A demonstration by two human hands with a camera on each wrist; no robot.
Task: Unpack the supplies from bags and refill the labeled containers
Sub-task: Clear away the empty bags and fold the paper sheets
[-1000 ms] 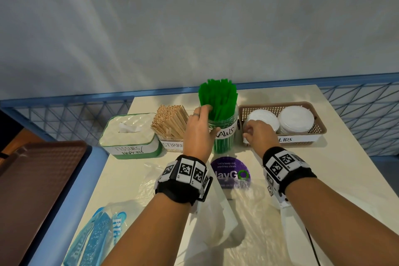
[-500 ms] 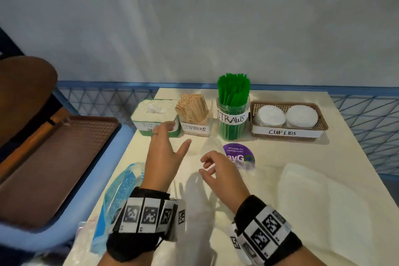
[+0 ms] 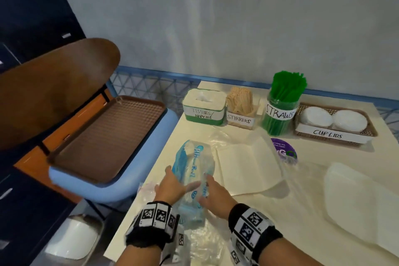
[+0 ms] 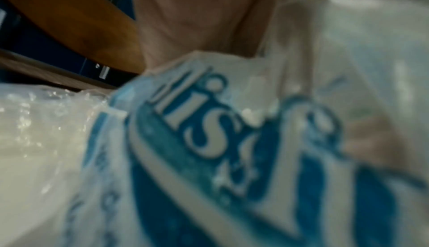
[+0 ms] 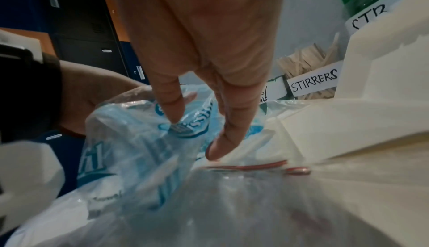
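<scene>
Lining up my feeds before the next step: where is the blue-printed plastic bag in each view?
Head: blue-printed plastic bag lower centre, between both hands.
Left wrist: fills most of the frame, blurred.
Right wrist: lower left, under the fingertips.
Shared landmark: the bag's blue lettering.

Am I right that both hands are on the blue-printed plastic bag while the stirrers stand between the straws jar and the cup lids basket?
Not quite. In the head view the stirrers stand between the tissues box and the straws jar. The rest holds: the left hand and right hand are both on the blue-printed plastic bag.
</scene>
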